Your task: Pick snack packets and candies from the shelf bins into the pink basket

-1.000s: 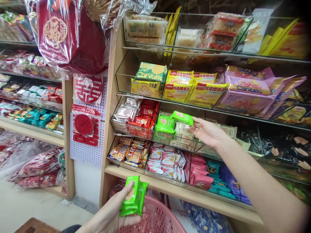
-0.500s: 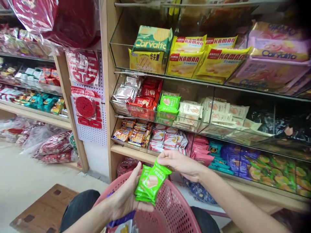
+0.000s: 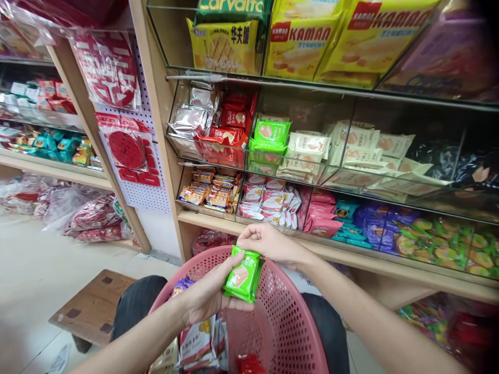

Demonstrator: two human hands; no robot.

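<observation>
Several green wafer packets lie stacked in my left hand, whose thumb presses on top while its fingers support them from below. At the upper edge of the stack, my right hand has its fingers curled in and pinching the packets. Both hands are over a pink perforated plastic basket between my knees. Inside the basket are white-and-pink packets, a red packet and a purple packet. My left forearm hides part of the basket.
Ahead stands a shelf with clear-fronted bins; one holds matching green packets, beside cream packets and red packets. A low wooden stool is on the floor at left. Bagged goods lie under the left shelf.
The green packets, fanned apart before, are now squared into a neat stack, with my left thumb over them. The view has tilted down and nearer, showing more of the basket's contents.
</observation>
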